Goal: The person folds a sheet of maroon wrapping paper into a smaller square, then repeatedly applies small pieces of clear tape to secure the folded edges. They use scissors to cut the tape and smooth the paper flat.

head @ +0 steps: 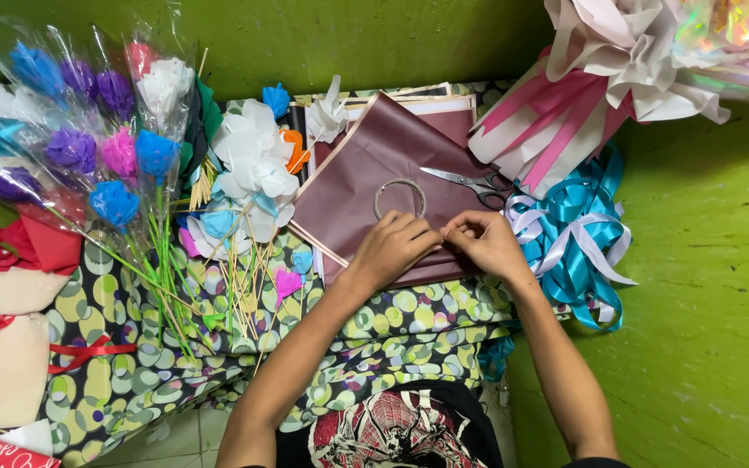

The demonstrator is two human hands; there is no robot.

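Seen from the head camera I was monitoring: both hands met at the near edge of a sheet of maroon paper [374, 173] spread over a spotted cloth [392, 329] on the surface. My left hand [394, 247] and right hand [485, 243] were each closed to a narrow pinch, fingertips almost touching one another, on what looked like the paper's edge or something thin held against it (too small for me to tell which). The sheet lay directly ahead of both hands, its long axis running away from me and slightly leftward, so neither hand was clearly nearer. A wire ring [400, 198] rested on the paper just beyond the left knuckles, and scissors [474, 184] lay just beyond the right hand, blades pointing left. Paper flowers [253, 165] on sticks and cellophane-wrapped blooms [97, 130] crowded the left side; curled blue and white ribbon [574, 243] sat just beside the right wrist.
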